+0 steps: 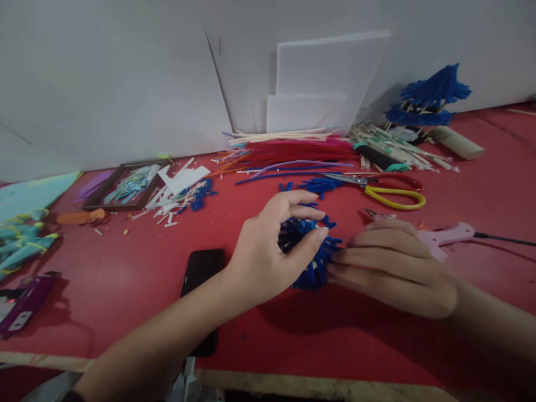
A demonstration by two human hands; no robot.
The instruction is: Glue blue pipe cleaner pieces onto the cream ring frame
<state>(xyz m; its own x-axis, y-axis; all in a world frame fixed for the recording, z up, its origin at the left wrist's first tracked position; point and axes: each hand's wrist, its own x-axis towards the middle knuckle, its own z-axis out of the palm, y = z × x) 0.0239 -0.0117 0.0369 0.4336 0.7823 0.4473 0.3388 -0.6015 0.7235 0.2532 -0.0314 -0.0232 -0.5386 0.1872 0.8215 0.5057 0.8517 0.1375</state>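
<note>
A bristly round piece made of short blue pipe-cleaner bits is between my two hands, a little above the red table. My left hand is curled around it, thumb over the near side and fingers over the far side. At the piece's right edge, my right hand has its fingertips pressed together on the blue bits; whether a separate bit is between them is hidden. Just behind my right hand lies a pink glue gun with a black cord, its middle partly covered.
Scissors with red and yellow handles lie beyond, beside cut blue bits and a pipe-cleaner bundle. A blue tiered model stands back right. Left are a black phone, scraps, a frame and a purple device.
</note>
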